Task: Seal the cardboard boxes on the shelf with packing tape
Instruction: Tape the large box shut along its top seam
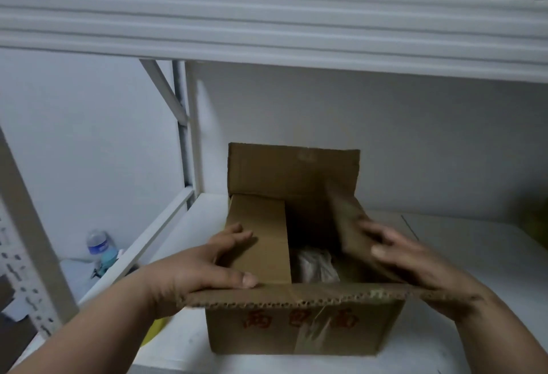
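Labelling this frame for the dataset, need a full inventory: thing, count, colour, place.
cardboard box: 1, brown, on the shelf, centre, flaps not yet closed
wrapped item: 1, whitish, inside the box
shelf: 1, white, under the box
upper shelf beam: 1, white, across the top
water bottle: 1, clear with blue label, lower left beyond the shelf
yellow object: 1, partly hidden beneath the left arm
left hand: 1, resting on the left flap
right hand: 1, blurred, at the right flap
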Available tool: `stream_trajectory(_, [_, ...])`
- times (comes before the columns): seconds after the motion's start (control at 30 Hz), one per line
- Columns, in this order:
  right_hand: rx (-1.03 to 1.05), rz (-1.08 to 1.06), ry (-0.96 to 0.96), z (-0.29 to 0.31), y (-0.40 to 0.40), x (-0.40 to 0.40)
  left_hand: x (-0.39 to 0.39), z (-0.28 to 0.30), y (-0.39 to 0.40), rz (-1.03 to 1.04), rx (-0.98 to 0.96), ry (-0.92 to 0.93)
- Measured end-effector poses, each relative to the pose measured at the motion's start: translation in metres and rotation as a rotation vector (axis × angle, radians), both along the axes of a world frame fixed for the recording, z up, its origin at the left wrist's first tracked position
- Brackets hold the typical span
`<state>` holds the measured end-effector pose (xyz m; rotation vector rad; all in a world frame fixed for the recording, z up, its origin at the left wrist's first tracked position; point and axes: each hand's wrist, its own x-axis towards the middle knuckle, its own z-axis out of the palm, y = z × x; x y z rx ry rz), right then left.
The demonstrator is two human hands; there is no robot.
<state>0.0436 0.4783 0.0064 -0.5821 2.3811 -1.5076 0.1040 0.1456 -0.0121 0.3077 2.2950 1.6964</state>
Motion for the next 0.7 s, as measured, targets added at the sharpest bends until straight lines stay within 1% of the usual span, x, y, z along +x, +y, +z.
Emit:
stream_trajectory(0.03, [0.183, 0.110, 0.004, -0.004, 0.002, -0.002, 0.000, 0.000, 0.000, -0.016, -0.027, -0.002])
stream_trajectory(0.07, [0.320, 0.150, 0.041, -0.005, 0.006, 0.000, 0.000, 0.003, 0.003, -0.019, -0.055, -0.006])
stream_trajectory(0.1, [0.348, 0.141, 0.076, -0.006, 0.009, 0.000, 0.002, 0.006, 0.003, -0.022, -0.096, -0.008])
stream_trajectory(0.13, [0.285, 0.128, 0.080, -0.004, 0.011, 0.005, -0.001, 0.005, 0.002, -0.014, -0.126, 0.011])
stream_trajectory(0.17, [0.116, 0.081, 0.016, -0.005, 0.012, 0.003, 0.000, 0.003, -0.003, -0.018, -0.115, 0.042])
stream_trajectory(0.2, [-0.121, 0.048, -0.067, -0.005, 0.014, 0.004, 0.003, 0.000, -0.009, -0.031, -0.048, 0.052])
stream_trajectory(0.23, [-0.337, 0.019, -0.124, -0.012, 0.019, 0.001, 0.003, -0.005, -0.017, -0.021, 0.084, 0.019])
stream_trajectory(0.27, [-0.499, 0.017, -0.179, -0.019, 0.025, -0.003, 0.002, -0.009, -0.026, 0.011, 0.216, -0.043])
stream_trajectory(0.3, [-0.663, 0.062, -0.248, -0.027, 0.029, -0.005, 0.002, -0.011, -0.033, 0.033, 0.330, -0.107])
stream_trajectory(0.33, [-0.777, 0.123, -0.282, -0.032, 0.031, -0.002, 0.005, -0.013, -0.039, 0.019, 0.417, -0.144])
stream_trajectory(0.37, [-0.739, -0.058, -0.079, -0.029, 0.044, 0.004, 0.009, -0.016, -0.044, -0.028, 0.469, -0.155])
stream_trajectory(0.43, [-0.995, -0.039, -0.208, -0.044, 0.053, 0.002, 0.016, -0.015, -0.045, -0.113, 0.476, -0.133])
stream_trajectory(0.47, [-1.031, -0.056, -0.215, -0.050, 0.055, 0.005, 0.016, -0.018, -0.042, -0.111, 0.473, -0.118])
stream_trajectory(0.5, [-1.014, -0.173, -0.193, -0.057, 0.049, 0.011, 0.017, -0.016, -0.039, -0.075, 0.454, -0.106])
stream_trajectory(0.53, [-0.930, -0.285, -0.139, -0.052, 0.034, 0.015, 0.016, -0.013, -0.035, 0.020, 0.406, -0.091])
stream_trajectory(0.57, [-0.894, -0.203, -0.195, -0.045, 0.024, 0.006, 0.013, -0.010, -0.031, 0.121, 0.349, -0.061])
stream_trajectory(0.6, [-0.901, -0.249, -0.207, -0.042, 0.019, 0.001, 0.010, -0.006, -0.024, 0.211, 0.288, -0.024])
stream_trajectory(0.63, [-0.806, -0.362, -0.087, -0.044, 0.017, -0.007, 0.006, -0.003, -0.017, 0.284, 0.240, 0.014])
stream_trajectory(0.67, [-0.698, -0.433, -0.009, -0.041, 0.012, -0.010, 0.003, 0.000, -0.010, 0.378, 0.187, 0.050])
stream_trajectory(0.7, [-0.573, -0.454, 0.039, -0.038, 0.007, -0.010, -0.002, 0.000, -0.005, 0.458, 0.102, 0.080])
